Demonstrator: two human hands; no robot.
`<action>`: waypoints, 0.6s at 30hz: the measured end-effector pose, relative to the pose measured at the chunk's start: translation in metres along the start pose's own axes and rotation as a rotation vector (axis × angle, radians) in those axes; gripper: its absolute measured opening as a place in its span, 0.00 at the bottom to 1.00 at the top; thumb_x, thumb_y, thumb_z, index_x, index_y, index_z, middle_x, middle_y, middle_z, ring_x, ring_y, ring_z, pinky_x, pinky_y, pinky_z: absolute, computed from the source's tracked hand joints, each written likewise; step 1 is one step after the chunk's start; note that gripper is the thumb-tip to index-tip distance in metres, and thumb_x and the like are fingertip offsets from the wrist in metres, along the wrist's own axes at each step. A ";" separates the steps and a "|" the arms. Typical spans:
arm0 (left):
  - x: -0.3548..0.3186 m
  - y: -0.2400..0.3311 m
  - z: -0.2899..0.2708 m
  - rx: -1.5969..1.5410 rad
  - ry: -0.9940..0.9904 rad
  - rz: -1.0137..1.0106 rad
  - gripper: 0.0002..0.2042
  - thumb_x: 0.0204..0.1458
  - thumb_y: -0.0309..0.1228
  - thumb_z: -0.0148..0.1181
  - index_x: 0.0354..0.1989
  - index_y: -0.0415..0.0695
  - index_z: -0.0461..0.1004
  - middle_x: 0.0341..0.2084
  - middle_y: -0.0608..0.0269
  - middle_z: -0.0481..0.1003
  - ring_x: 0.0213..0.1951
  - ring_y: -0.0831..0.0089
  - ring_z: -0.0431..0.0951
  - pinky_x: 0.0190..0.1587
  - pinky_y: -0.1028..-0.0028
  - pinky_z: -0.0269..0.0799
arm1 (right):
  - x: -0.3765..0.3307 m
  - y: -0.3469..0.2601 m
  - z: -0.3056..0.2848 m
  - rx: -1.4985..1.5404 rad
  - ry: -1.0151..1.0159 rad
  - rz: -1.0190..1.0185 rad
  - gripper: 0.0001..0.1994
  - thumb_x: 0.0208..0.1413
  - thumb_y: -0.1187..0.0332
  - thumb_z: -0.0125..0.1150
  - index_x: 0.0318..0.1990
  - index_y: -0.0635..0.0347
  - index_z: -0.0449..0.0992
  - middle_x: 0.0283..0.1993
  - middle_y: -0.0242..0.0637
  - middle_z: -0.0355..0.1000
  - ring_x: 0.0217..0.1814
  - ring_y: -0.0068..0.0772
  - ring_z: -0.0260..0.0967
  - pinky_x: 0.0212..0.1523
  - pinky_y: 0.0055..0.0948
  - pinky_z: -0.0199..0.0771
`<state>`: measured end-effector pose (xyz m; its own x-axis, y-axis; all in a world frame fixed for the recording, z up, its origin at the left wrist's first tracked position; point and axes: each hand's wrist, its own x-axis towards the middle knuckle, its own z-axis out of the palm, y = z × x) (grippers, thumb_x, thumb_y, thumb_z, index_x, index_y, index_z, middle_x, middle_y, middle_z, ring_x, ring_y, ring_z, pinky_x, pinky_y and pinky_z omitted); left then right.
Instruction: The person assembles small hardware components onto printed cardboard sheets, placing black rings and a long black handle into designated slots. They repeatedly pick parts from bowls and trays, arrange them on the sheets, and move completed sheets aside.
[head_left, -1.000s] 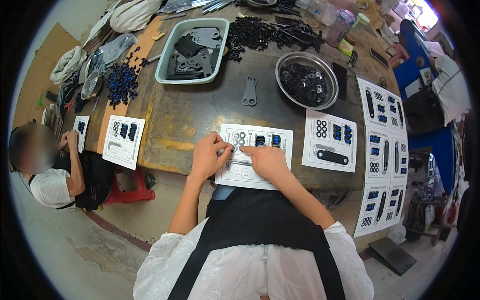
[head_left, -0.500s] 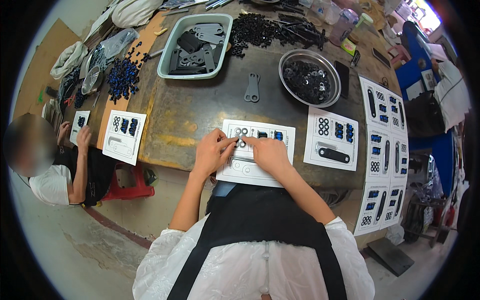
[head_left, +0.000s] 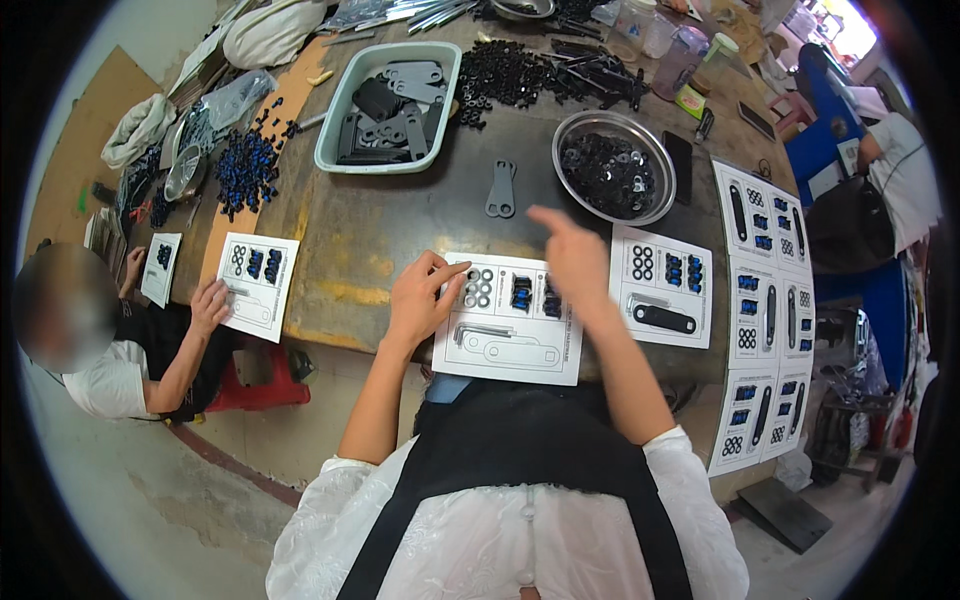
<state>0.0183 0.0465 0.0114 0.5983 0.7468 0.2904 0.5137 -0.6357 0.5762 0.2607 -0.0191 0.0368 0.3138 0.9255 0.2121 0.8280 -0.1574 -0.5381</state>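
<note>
A white printed sheet (head_left: 560,362) lies before me at the table's front edge. Rings or washers (head_left: 479,287) sit at its upper left, with blue-and-black bolts (head_left: 521,293) beside them; the lower half shows outlines of a long link and hex keys. My left hand (head_left: 415,305) rests on the sheet's left edge, fingers curved and apart, index tip by the rings. Over the sheet's right side my right hand (head_left: 578,262) is raised and smeared by motion, hiding part of the bolts. Beyond it lie two grey link plates (head_left: 501,188).
A steel bowl of black washers (head_left: 610,165) stands at the far right, a pale green tub (head_left: 322,150) of link plates at the far left. Blue bolts (head_left: 246,165) are heaped left. Other sheets (head_left: 700,262) lie right. A co-worker's hand (head_left: 208,306) touches the left sheet.
My right hand has lifted off the rings and moved right and up. My left hand has stayed near the rings. The co-worker's hand has reached to the left sheet.
</note>
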 end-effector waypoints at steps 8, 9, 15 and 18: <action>0.120 0.018 0.060 0.147 0.092 -0.201 0.18 0.58 0.46 0.61 0.41 0.42 0.79 0.37 0.55 0.75 0.36 0.64 0.80 0.39 0.65 0.75 | 0.075 0.076 -0.039 -0.121 0.301 -0.010 0.18 0.59 0.72 0.56 0.57 0.56 0.74 0.62 0.47 0.66 0.64 0.55 0.63 0.63 0.46 0.66; 0.135 0.011 0.076 0.255 0.130 -0.256 0.21 0.57 0.49 0.63 0.40 0.39 0.78 0.38 0.54 0.76 0.38 0.62 0.81 0.40 0.64 0.76 | 0.068 0.062 -0.042 -0.039 0.358 -0.085 0.18 0.57 0.74 0.57 0.56 0.57 0.74 0.60 0.47 0.67 0.64 0.54 0.63 0.65 0.46 0.64; 0.182 -0.010 0.103 0.437 -0.097 -0.317 0.28 0.45 0.49 0.72 0.43 0.34 0.75 0.41 0.45 0.78 0.43 0.52 0.82 0.44 0.58 0.79 | 0.018 0.017 -0.015 0.295 0.091 -0.119 0.14 0.57 0.74 0.56 0.51 0.54 0.77 0.55 0.42 0.70 0.60 0.47 0.68 0.58 0.39 0.71; 0.182 -0.004 0.081 0.364 -0.248 -0.397 0.25 0.45 0.48 0.71 0.42 0.39 0.79 0.38 0.45 0.81 0.43 0.50 0.82 0.46 0.58 0.78 | 0.022 0.033 0.008 0.252 0.023 -0.079 0.15 0.57 0.75 0.56 0.53 0.57 0.76 0.53 0.42 0.72 0.56 0.46 0.71 0.55 0.39 0.73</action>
<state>0.1750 0.1688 0.0001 0.4200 0.9013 -0.1061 0.8796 -0.3755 0.2923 0.2914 -0.0010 0.0175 0.2654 0.9231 0.2784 0.7097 0.0084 -0.7044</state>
